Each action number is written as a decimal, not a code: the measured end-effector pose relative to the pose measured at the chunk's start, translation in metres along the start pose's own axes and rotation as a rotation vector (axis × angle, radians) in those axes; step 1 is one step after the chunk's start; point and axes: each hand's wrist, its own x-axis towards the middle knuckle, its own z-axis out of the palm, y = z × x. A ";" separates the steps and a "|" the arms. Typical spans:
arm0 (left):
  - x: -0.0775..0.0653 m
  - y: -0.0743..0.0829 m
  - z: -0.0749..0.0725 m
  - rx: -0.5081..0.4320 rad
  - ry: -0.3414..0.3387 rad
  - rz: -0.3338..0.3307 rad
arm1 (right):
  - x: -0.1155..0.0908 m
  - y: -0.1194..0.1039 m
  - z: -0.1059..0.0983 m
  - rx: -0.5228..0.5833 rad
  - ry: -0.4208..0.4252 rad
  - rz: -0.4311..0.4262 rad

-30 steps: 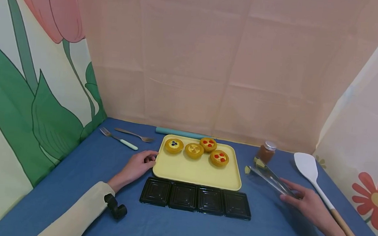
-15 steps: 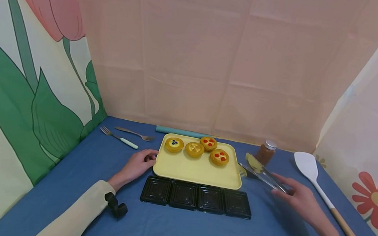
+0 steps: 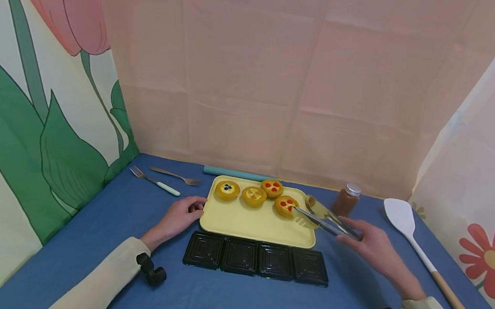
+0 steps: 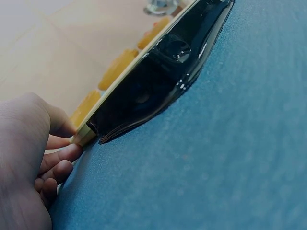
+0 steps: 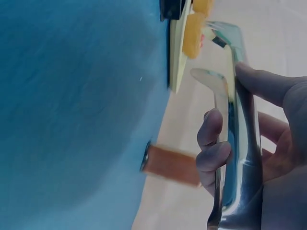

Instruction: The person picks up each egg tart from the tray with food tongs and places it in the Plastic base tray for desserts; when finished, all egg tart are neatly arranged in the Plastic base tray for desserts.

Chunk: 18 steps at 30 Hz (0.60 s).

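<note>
My left hand (image 3: 183,213) grips the left edge of a pale yellow tray (image 3: 238,223), with thumb and fingers at the rim in the left wrist view. Several egg tarts lie toward the tray's back: a blue-dotted tart (image 3: 227,190), a yellow-topped tart (image 3: 254,196) and two red-dotted ones. My right hand (image 3: 375,245) holds metal tongs (image 3: 333,222), their arms spread apart. The tongs' tips reach over the tray's right side, close to the nearer red-dotted tart (image 3: 285,206); whether they touch it I cannot tell.
A black tray with square compartments (image 3: 257,259) lies along the yellow tray's front. Behind the right hand stands a brown jar (image 3: 345,201). A white spatula (image 3: 402,218) lies far right, two forks (image 3: 155,181) at left, and a teal strip (image 3: 237,173) at the back.
My right hand has moved left with the tongs, whose tips went from beside the brown jar to over the yellow tray by the red-dotted tart. My left hand has stayed at the tray's edge.
</note>
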 end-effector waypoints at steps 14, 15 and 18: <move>-0.001 0.000 0.001 -0.011 0.001 -0.001 | 0.025 -0.014 0.013 -0.009 -0.042 -0.014; -0.001 0.001 0.001 -0.009 0.001 0.001 | 0.026 -0.014 0.014 -0.006 -0.041 -0.016; -0.001 0.002 0.000 -0.010 0.003 0.001 | 0.030 -0.015 0.015 -0.011 -0.036 -0.031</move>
